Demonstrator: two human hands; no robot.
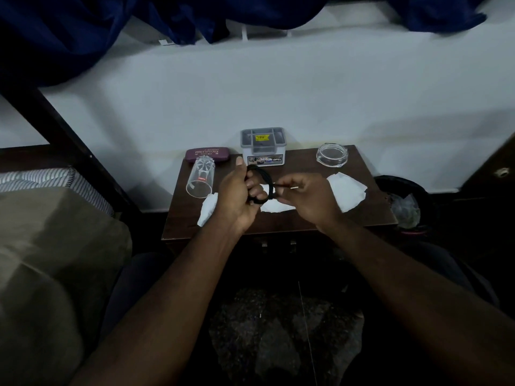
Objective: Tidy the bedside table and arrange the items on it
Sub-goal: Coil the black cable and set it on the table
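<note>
Single view, head-worn and wide-angle, looking forward and steeply down from above the bedside table (303, 162). Facing the white wall (278, 93) behind it. Close, within arm's reach: left hand (237, 196) and right hand (303, 197) near frame centre, gripping a black cable (262, 174), forearms entering from the lower edge. Bedding (55, 232) at left margin, bin (395, 181) at right, floor (278, 330) below.

The maroon glasses case (207, 155), beyond the left hand (237, 199) and off to its left, reads "PRINCE OPTICALS". The box (263, 146) just past that hand's thumb shows "OPEL" on its front label. The digits on its yellow lid sticker are too small to read. The red mark on the glass (199, 178), left of the hand, is illegible.
</note>
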